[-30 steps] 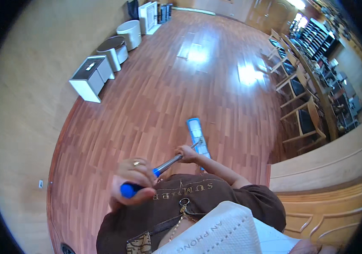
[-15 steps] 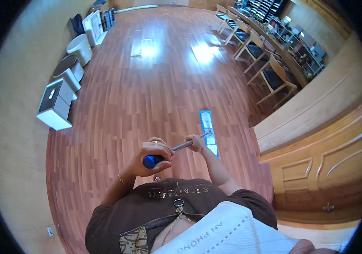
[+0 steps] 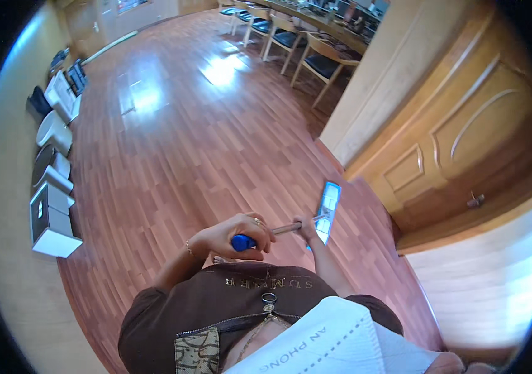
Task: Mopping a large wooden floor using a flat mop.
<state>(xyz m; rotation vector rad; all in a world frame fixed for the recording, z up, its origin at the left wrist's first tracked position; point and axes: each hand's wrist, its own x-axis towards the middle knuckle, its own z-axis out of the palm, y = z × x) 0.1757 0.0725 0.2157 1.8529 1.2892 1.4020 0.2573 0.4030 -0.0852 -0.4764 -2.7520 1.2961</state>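
A flat mop [image 3: 329, 204] with a blue-edged, pale rectangular head lies against the wooden floor, to the right of my body. Its metal handle slants up toward me and ends in a blue grip [image 3: 243, 242]. My left hand [image 3: 236, 235] wraps round that blue end in front of my chest; a ring and a bracelet show on it. Lower along the handle, close to the mop head, my right hand [image 3: 306, 228] is closed on the metal pole.
A wooden door [image 3: 465, 143] stands at the right beside a pale wall panel. Wooden chairs [image 3: 323, 64] with dark seats line a long cluttered counter at the far right. Along the left wall stand a white cabinet [image 3: 58, 230], rounded white containers [image 3: 54, 132] and a framed board.
My view has turned to the right, bringing more of the door in and shifting the cabinet and chairs leftward. The mop head is now nearer the door and tilted the other way. Both hands keep their hold.
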